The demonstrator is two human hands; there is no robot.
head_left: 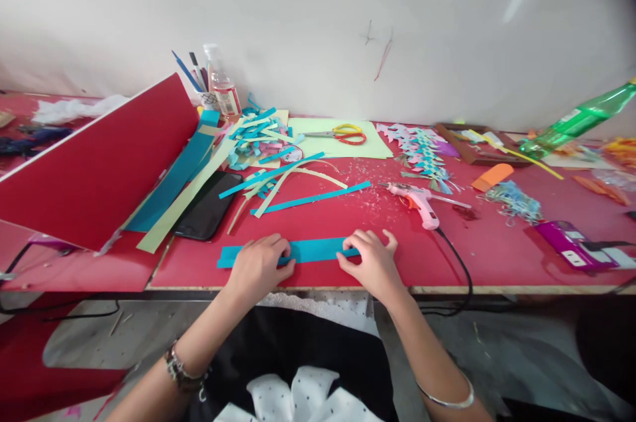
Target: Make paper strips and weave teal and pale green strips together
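A wide blue paper strip (313, 250) lies flat on the red table (497, 263) near its front edge. My left hand (259, 266) rests on the strip's left part, fingers curled and pressing it down. My right hand (370, 260) pinches the strip's right end with fingers closed on it. Behind the strip lie several thin blue and yellow paper strips (293, 183) in a loose pile.
A black phone (207, 207) lies left of the strips, beside a big red card sheet (99, 163). Scissors (342, 134) rest on a yellow sheet. A pink glue gun (420, 202) with its cord, a purple stapler (571, 244), a green bottle (581, 118) and folded paper pieces (420, 150) lie to the right.
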